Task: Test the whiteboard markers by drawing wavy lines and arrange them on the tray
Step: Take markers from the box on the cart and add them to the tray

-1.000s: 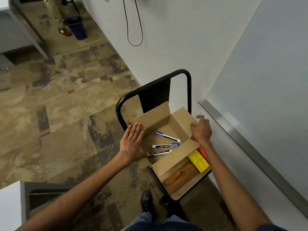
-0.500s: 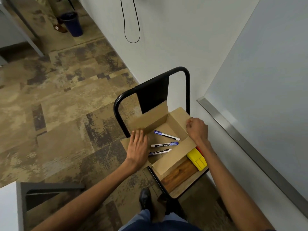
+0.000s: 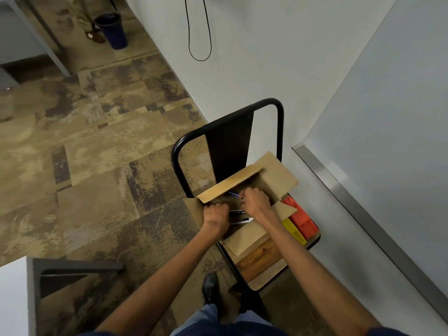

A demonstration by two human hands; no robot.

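On the chair seat (image 3: 260, 259) we find the box (image 3: 278, 175) toward its back edge, markers (image 3: 238, 220) inside, blocks (image 3: 301, 220) along its right edge.

Soft, even indoor light, fairly bright, with no hard shadows. A pale sheen runs along the metal strip (image 3: 339, 180). The left hand (image 3: 215, 214) and right hand (image 3: 257, 203) look slightly smeared, and the cardboard box (image 3: 278, 173) is shaded beneath them. Lines bow near the corners — wide-angle stretch.

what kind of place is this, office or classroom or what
Probably an office or meeting room: patterned carpet tiles on the floor, a metal-framed whiteboard on the wall at right, and a grey desk with a waste bin at the far left. A classroom cannot be ruled out.
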